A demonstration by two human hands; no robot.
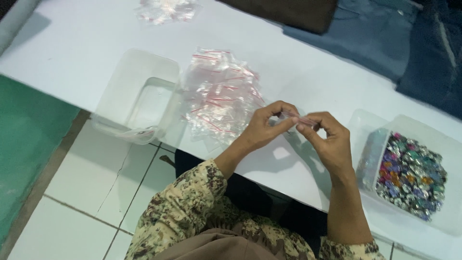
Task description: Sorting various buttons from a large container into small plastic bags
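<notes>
- Centre of the frame, just above the table edge: the left hand [267, 126] and the right hand [323, 139] meet over one small clear zip bag [294, 118] with a red seal line, fingertips of both hands pinched tight on its top edge.
- Both grips are closed on that bag, thumbs and forefingers pressed together on the strip, and the bag is held slightly above the white table [82, 53].
- My read: this looks like the step of working the bag's mouth at the seal, whether parting it or pressing it shut I cannot tell; either way the next move would call for a fine, steady pinch along the strip without crumpling the thin plastic.
- Just left of the hands lies one loose heap of clear zip bags [222, 94], red seal lines showing, too many and too overlapped to count.
- Further left sits one clear plastic tub [120, 82], overhanging the table edge, with something small at its near corner that I cannot make out.
- Lower right: one clear container [450, 185] holding a mass of small shiny multicoloured pieces [411, 175], far too many to count.
- Top of the frame: a second, smaller heap of clear bags [166, 9].
- Count so far: two hands, one bag in hand, two heaps, two containers.
</notes>
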